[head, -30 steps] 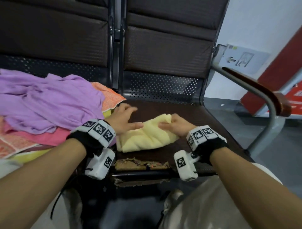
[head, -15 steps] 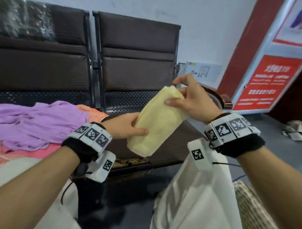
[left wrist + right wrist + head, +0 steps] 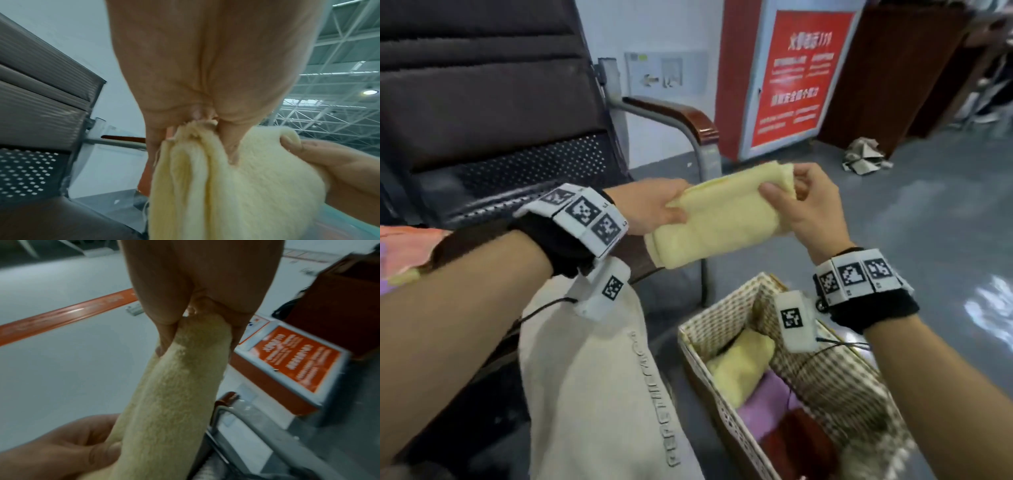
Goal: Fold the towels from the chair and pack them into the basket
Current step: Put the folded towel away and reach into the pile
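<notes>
A folded pale-yellow towel hangs in the air between both hands, to the right of the chair seat and above the basket. My left hand pinches its left end; the grip shows close up on the yellow towel in the left wrist view. My right hand pinches the far right corner, thumb on top, also seen gripping the yellow towel in the right wrist view. Below stands the checked basket, holding a folded yellow towel, a purple one and a dark red one.
The dark chair with a metal armrest stands at the left. Pink and purple cloth lies at the left edge. A red sign leans on the wall. My beige-trousered leg is beside the basket.
Both hands lifted the yellow towel off the chair seat and carried it right, over the basket. My view has swung right and down, bringing the basket in.
</notes>
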The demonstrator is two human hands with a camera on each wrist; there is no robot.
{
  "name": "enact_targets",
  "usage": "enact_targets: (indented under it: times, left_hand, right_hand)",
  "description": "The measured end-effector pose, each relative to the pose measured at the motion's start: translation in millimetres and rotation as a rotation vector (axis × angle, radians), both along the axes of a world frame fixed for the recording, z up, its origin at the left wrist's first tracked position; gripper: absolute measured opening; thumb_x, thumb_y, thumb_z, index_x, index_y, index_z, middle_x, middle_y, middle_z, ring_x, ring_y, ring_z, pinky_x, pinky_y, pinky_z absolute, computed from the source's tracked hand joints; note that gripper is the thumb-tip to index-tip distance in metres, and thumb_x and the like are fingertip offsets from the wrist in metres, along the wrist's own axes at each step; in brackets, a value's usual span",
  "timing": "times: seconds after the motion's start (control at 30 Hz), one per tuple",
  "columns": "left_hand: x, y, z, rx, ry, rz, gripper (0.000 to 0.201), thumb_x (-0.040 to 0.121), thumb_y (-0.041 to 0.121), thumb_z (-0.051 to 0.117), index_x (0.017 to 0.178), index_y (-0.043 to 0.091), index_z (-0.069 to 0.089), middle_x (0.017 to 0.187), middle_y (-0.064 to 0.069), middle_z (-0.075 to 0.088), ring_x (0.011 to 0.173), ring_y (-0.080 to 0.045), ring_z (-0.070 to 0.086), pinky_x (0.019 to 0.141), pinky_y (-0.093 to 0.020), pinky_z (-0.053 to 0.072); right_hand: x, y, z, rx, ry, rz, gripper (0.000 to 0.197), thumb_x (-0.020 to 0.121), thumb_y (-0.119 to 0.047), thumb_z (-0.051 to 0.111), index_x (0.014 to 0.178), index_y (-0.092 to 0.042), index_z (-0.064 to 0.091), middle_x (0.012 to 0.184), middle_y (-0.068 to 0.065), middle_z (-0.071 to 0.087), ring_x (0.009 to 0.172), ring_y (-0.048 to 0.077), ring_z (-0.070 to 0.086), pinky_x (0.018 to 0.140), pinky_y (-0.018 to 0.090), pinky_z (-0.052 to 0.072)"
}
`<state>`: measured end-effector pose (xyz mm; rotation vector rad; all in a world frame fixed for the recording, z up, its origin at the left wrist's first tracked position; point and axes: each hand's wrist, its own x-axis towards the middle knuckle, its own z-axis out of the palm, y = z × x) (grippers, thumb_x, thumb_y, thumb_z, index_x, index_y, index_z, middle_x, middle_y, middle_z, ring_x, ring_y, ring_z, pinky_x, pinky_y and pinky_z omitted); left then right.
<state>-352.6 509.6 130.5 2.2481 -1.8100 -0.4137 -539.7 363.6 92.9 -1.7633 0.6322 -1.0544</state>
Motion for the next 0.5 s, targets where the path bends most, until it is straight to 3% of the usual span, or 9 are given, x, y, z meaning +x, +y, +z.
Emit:
enact_targets:
  times: [0.13,0.3,0.37,0.43,0.5]
  left_hand:
    - [-37,-48,-41,0.105,-0.039,-0.037,0.023,0.095,0.034,0.051,0.106,0.015,0.051,0.104,-0.001,0.052,0.1,-0.021,0.05,0.077,-0.027,0.031]
    - [-83,-82,-132,0.341,-0.025,-0.117,0.03,0.099,0.022,0.042,0.122,0.003,0.047,0.124,-0.014,0.053,0.115,-0.031,0.051,0.08,-0.028,0.033]
    - [-100,-89,-168,0.403,0.001,-0.13,0.027,0.099,0.015,0.039,0.122,0.001,0.045,0.126,-0.017,0.053,0.113,-0.032,0.052,0.076,-0.027,0.032]
    - [-113,-94,-200,0.462,0.0,-0.136,0.027,0.097,0.011,0.04,0.121,0.001,0.045,0.125,-0.018,0.054,0.112,-0.033,0.053,0.076,-0.027,0.032]
    - [-122,-97,-227,0.509,0.013,-0.139,0.03,0.097,0.01,0.04,0.125,0.001,0.046,0.127,-0.018,0.054,0.115,-0.032,0.052,0.084,-0.031,0.038]
  right_hand:
    - [-56,-19,-64,0.102,0.037,-0.052,0.022,0.087,-0.01,0.067,0.103,-0.012,0.052,0.091,-0.003,0.065,0.079,0.003,0.062,0.067,0.019,0.049]
    - [-104,-28,-141,0.187,0.188,-0.057,0.029,0.087,0.003,0.062,0.102,-0.018,0.051,0.097,0.002,0.063,0.084,0.001,0.06,0.075,0.016,0.046]
    - [-118,-30,-169,0.225,0.255,-0.066,0.03,0.086,0.003,0.063,0.105,-0.017,0.051,0.101,0.007,0.062,0.091,0.01,0.059,0.082,0.024,0.048]
    - [-129,-31,-195,0.242,0.339,-0.09,0.028,0.086,-0.003,0.065,0.106,-0.018,0.051,0.101,0.004,0.062,0.099,0.018,0.059,0.088,0.036,0.048]
    - [-135,-31,-215,0.249,0.45,-0.126,0.022,0.088,-0.012,0.064,0.106,-0.019,0.053,0.098,-0.004,0.062,0.103,0.02,0.059,0.09,0.039,0.047]
